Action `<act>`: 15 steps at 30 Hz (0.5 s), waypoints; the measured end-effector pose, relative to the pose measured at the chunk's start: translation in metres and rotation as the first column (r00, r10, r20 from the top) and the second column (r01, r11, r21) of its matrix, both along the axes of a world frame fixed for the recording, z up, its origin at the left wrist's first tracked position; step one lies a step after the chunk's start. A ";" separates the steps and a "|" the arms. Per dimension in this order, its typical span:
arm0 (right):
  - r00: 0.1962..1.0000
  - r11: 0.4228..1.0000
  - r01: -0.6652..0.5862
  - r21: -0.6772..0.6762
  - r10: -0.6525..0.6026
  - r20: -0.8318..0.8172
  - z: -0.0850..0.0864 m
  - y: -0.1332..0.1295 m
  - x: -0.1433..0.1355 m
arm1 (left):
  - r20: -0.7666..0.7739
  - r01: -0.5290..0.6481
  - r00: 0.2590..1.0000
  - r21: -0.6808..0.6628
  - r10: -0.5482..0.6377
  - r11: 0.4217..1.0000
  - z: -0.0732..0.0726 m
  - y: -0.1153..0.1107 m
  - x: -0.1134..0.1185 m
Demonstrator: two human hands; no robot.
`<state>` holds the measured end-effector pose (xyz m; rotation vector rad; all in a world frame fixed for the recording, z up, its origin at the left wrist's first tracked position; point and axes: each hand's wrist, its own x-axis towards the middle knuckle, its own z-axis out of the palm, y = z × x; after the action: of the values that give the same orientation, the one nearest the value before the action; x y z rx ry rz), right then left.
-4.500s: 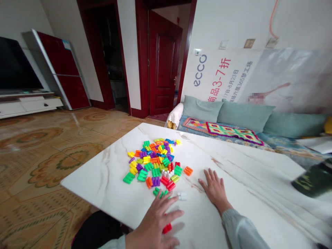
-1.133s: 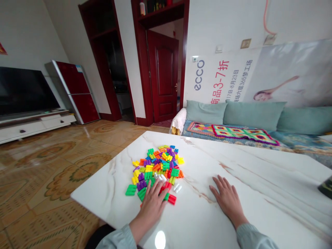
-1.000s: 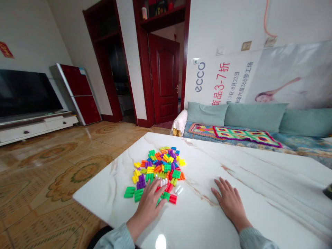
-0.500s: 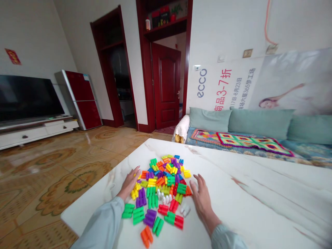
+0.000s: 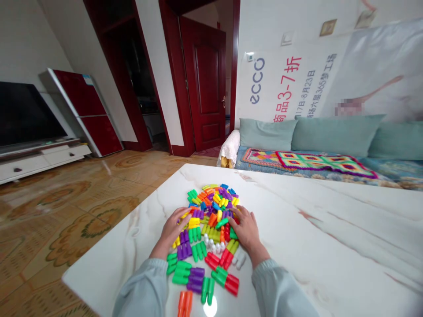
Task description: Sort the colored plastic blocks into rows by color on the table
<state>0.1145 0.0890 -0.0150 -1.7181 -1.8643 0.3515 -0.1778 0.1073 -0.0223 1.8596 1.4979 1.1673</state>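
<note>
In the lower middle of the frame, a heap of coloured plastic blocks lies spread over a white marbled tabletop. The left hand is at the heap's left edge, its fingers loosely curved over yellow and purple pieces and closed around none of them. The right hand mirrors it at the heap's right edge, fingers spread and gripping nothing, its thumb beside a green block; whether the two touch is hard to tell, as the fingertips overlap the blocks.

Between the wrists, towards the bottom centre, lie a row of white pieces, a red-and-green pair and a green-and-purple cluster. An orange block sits lowest, near the frame's bottom edge, just left of a bright reflection. A pale grey piece lies just left of the right wrist.

At the upper right, green cushions line a sofa; a red door stands ajar at upper centre.
</note>
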 end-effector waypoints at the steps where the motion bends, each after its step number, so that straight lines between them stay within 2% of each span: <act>1: 1.000 1.000 -0.004 0.002 0.004 -0.014 -0.001 -0.001 0.002 | -0.005 0.011 1.000 -0.001 -0.011 1.000 0.001 -0.001 0.004; 6: 0.998 0.999 -0.037 0.034 0.038 -0.043 -0.007 -0.012 0.014 | -0.038 0.051 0.998 -0.019 -0.052 0.998 -0.001 -0.003 0.023; 15: 0.991 0.994 -0.017 0.108 0.031 -0.131 -0.016 -0.037 0.044 | -0.052 0.146 0.988 -0.010 -0.146 0.989 -0.002 -0.011 0.074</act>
<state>0.1588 0.0520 -0.0315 -1.5643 -1.7775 0.3602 -0.1041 0.0960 -0.0246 1.9737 1.3653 1.0515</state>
